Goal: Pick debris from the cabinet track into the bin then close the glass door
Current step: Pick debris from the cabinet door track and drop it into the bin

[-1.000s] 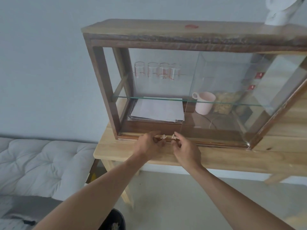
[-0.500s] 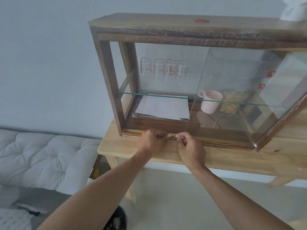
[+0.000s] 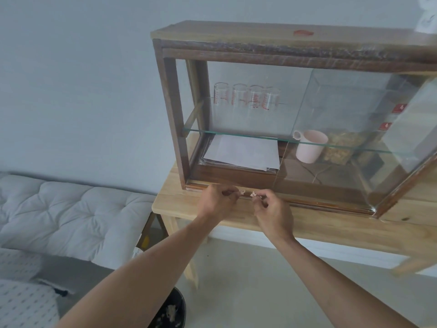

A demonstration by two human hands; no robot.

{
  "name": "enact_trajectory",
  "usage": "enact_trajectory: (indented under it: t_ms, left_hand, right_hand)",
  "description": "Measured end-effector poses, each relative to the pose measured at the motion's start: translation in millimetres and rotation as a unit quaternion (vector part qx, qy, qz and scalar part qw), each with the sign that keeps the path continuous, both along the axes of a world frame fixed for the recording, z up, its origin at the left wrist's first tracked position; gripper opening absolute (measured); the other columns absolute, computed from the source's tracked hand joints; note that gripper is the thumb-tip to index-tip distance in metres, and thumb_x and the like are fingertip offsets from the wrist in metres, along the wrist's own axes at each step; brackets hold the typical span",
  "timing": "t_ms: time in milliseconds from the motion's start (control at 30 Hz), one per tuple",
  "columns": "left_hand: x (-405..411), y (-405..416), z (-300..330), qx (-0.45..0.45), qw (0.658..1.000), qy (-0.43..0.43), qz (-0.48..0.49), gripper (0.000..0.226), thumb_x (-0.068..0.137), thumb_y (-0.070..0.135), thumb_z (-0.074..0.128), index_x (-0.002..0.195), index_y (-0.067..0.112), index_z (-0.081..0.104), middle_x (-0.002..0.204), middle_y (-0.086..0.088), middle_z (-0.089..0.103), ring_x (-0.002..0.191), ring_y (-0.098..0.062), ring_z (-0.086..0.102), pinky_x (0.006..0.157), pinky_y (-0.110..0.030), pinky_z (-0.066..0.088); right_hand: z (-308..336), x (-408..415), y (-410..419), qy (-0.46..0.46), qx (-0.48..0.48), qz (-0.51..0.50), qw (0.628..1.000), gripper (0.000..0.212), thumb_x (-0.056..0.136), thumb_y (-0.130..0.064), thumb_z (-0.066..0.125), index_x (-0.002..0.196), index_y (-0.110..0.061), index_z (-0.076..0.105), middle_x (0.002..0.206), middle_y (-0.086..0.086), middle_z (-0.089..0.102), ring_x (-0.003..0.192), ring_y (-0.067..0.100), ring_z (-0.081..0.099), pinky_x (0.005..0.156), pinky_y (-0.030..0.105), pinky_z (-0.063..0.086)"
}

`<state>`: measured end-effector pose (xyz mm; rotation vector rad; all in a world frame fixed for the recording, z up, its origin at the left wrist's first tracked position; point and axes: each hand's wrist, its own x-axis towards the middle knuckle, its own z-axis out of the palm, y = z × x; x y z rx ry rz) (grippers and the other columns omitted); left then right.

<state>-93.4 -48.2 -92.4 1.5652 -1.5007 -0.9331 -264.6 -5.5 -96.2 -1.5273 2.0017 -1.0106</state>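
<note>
Fingers of the left hand [image 3: 216, 201] and right hand [image 3: 272, 209] each pinch a debris scrap [image 3: 242, 192] at the cabinet track [image 3: 307, 203], frame centre.

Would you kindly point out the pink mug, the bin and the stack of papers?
pink mug [image 3: 311, 146], head view, on its side wall.
bin [image 3: 181, 304], head view, on its dark rim.
stack of papers [image 3: 243, 153], head view, on the top sheet.

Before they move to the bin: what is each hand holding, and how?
Left hand pinches a pale debris scrap at its fingertips; right hand pinches another scrap, both over the cabinet track.
</note>
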Motion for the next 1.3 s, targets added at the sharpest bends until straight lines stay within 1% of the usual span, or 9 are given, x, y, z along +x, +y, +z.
enact_trajectory:
  t_ms: [133, 300, 433, 633, 900, 967, 1067, 1200, 1300]
  left_hand:
    - [28.0, 15.5, -2.7, -0.004, 1.000, -0.005, 0.022, 0.006, 0.089, 0.037, 0.084, 0.093, 0.033, 0.087, 0.069, 0.010, 0.079, 0.065, -0.008, 0.072, 0.067, -0.029, 0.057]
    - [73.4, 41.5, -7.0, 0.005, 0.998, -0.019, 0.058, 0.013, 0.089, 0.044, 0.081, 0.078, 0.048, 0.076, 0.069, 0.017, 0.078, 0.057, 0.001, 0.068, 0.062, -0.030, 0.058]
    - [115.4, 65.8, -10.3, 0.030, 0.995, -0.026, 0.095, 0.010, 0.090, 0.051, 0.078, 0.093, 0.043, 0.082, 0.069, 0.019, 0.078, 0.053, 0.004, 0.062, 0.059, -0.024, 0.047]
    - [179.1, 109.1, -19.4, 0.041, 0.986, -0.011, 0.164, 0.005, 0.087, 0.048, 0.080, 0.082, 0.047, 0.079, 0.068, 0.017, 0.078, 0.058, 0.001, 0.067, 0.066, -0.033, 0.060]
    - [242.3, 178.5, -50.6, 0.082, 0.964, -0.016, 0.254, 0.015, 0.079, 0.060, 0.079, 0.067, 0.064, 0.072, 0.066, 0.026, 0.073, 0.057, 0.006, 0.063, 0.060, -0.021, 0.048]
    - [256.4, 194.4, -63.9, 0.117, 0.953, -0.019, 0.277, 0.003, 0.076, 0.060, 0.076, 0.073, 0.060, 0.077, 0.069, 0.023, 0.074, 0.064, 0.001, 0.067, 0.064, -0.026, 0.054]
    - [279.6, 219.5, -96.5, 0.143, 0.940, -0.020, 0.308, 0.011, 0.083, 0.051, 0.080, 0.090, 0.044, 0.085, 0.072, 0.022, 0.076, 0.069, -0.003, 0.069, 0.066, -0.028, 0.056]
    - [299.5, 249.6, -148.6, 0.184, 0.928, -0.019, 0.323, 0.012, 0.088, 0.052, 0.079, 0.090, 0.041, 0.085, 0.066, 0.021, 0.074, 0.057, 0.004, 0.062, 0.062, -0.023, 0.047]
    - [305.9, 264.2, -192.1, 0.226, 0.915, -0.022, 0.334, 0.010, 0.089, 0.050, 0.077, 0.087, 0.043, 0.083, 0.066, 0.022, 0.074, 0.062, 0.005, 0.067, 0.064, -0.024, 0.051]
  right_hand:
    - [0.5, 24.0, 7.7, -0.018, -0.011, 0.028, 0.999, 0.014, 0.100, -0.042, 0.065, 0.106, -0.033, 0.074, 0.087, -0.008, 0.081, 0.078, 0.021, 0.072, 0.071, 0.037, 0.054]
    - [-1.2, 63.8, 20.9, -0.021, -0.011, 0.074, 0.997, 0.013, 0.100, -0.040, 0.066, 0.105, -0.032, 0.075, 0.078, -0.007, 0.079, 0.068, 0.018, 0.071, 0.059, 0.030, 0.046]
    - [-2.2, 99.5, 31.7, -0.020, 0.000, 0.116, 0.993, 0.012, 0.101, -0.038, 0.066, 0.106, -0.033, 0.076, 0.086, -0.006, 0.082, 0.073, 0.017, 0.075, 0.059, 0.027, 0.045]
    - [-5.7, 156.1, 48.6, -0.023, 0.021, 0.179, 0.983, 0.015, 0.102, -0.042, 0.064, 0.105, -0.031, 0.074, 0.090, -0.005, 0.082, 0.085, 0.024, 0.075, 0.075, 0.039, 0.059]
    - [-43.1, 237.7, 75.6, 0.001, 0.082, 0.259, 0.962, 0.017, 0.101, -0.042, 0.063, 0.108, -0.033, 0.075, 0.090, -0.006, 0.082, 0.091, 0.025, 0.074, 0.081, 0.041, 0.058]
    - [-61.4, 252.9, 83.3, 0.006, 0.094, 0.267, 0.959, 0.016, 0.101, -0.042, 0.065, 0.107, -0.032, 0.076, 0.095, -0.007, 0.083, 0.092, 0.026, 0.074, 0.080, 0.040, 0.058]
    - [-98.0, 272.5, 98.5, 0.018, 0.127, 0.294, 0.947, 0.016, 0.100, -0.040, 0.064, 0.106, -0.030, 0.075, 0.088, -0.006, 0.081, 0.087, 0.026, 0.074, 0.076, 0.039, 0.057]
    - [-148.3, 287.0, 116.6, 0.038, 0.175, 0.320, 0.930, 0.014, 0.100, -0.040, 0.063, 0.105, -0.033, 0.075, 0.089, -0.009, 0.080, 0.087, 0.026, 0.074, 0.076, 0.038, 0.056]
    - [-190.3, 294.1, 121.2, 0.055, 0.204, 0.337, 0.917, 0.016, 0.101, -0.043, 0.061, 0.106, -0.033, 0.074, 0.090, -0.008, 0.081, 0.088, 0.024, 0.075, 0.082, 0.041, 0.060]
